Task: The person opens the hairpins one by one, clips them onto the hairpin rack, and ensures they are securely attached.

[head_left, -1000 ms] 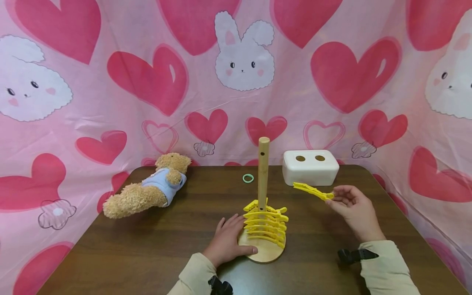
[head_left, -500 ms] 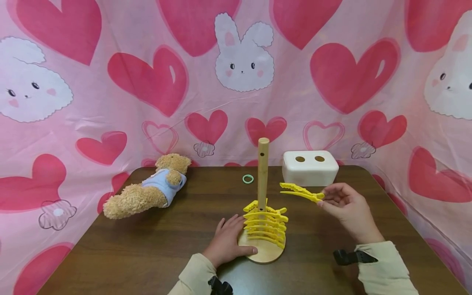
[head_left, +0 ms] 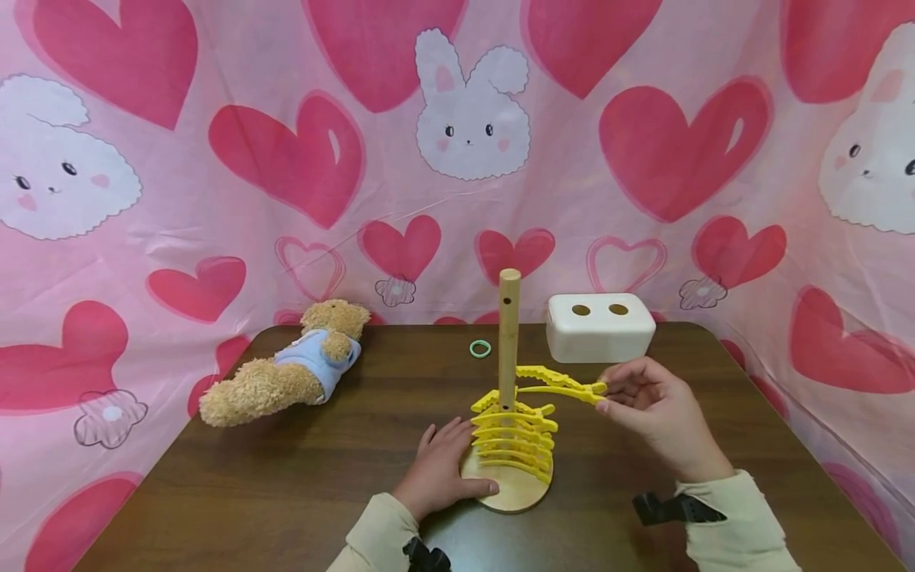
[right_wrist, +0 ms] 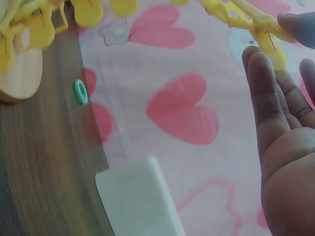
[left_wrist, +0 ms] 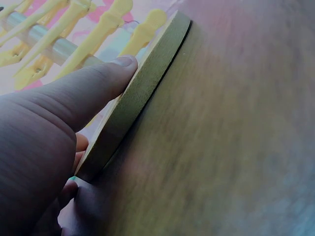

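My right hand [head_left: 661, 409] pinches the tail end of a yellow alligator hair clip [head_left: 557, 381] between thumb and fingers. The clip's two long arms are spread apart, their tips right at the side of an upright wooden post [head_left: 508, 334]. Below, several more yellow hair clips [head_left: 513, 445] are stacked around the post's lower part. A round wooden base [head_left: 513, 496] carries the post. My left hand [head_left: 442, 470] rests on this base, its thumb [left_wrist: 110, 71] pressing the top near the rim and its straight fingers along the left side.
On the back left of the table [head_left: 286, 508] lies a teddy bear [head_left: 307, 357] in a light blue shirt. A small green ring [head_left: 480, 349] lies behind the post. The white box [head_left: 600, 338] with two holes in its top stands at the back right, before a pink curtain.
My right hand has moved left, bringing the hair clip from the right up to the post. The clip's arms, together before, have come apart. My left hand has stayed on the base.
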`<state>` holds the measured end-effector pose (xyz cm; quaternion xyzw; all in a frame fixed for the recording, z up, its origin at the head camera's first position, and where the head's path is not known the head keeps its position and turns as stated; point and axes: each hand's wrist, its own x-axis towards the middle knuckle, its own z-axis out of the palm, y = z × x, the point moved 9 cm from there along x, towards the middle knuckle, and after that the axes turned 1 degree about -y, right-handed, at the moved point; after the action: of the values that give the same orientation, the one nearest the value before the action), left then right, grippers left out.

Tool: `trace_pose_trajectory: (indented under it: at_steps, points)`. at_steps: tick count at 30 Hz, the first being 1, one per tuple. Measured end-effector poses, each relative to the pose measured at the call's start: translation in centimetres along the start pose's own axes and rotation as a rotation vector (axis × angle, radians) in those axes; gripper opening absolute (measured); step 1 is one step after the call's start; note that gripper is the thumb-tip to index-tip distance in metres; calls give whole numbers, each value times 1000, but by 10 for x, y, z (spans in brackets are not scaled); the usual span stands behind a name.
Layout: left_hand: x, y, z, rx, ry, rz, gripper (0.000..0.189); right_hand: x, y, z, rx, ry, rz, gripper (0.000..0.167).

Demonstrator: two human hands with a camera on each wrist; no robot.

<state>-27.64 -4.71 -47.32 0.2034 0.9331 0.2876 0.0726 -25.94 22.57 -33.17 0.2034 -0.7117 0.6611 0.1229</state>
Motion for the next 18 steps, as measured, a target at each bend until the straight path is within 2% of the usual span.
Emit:
trace_pose_trajectory:
  at_steps: [13, 18]
  points:
    - [0, 0, 0, -1, -9, -7, 92, -1, -3, 33, -72, -53, -6, 33]
    - [0, 2, 0, 3, -9, -7, 92, 0, -4, 42, -18, -60, -41, 32]
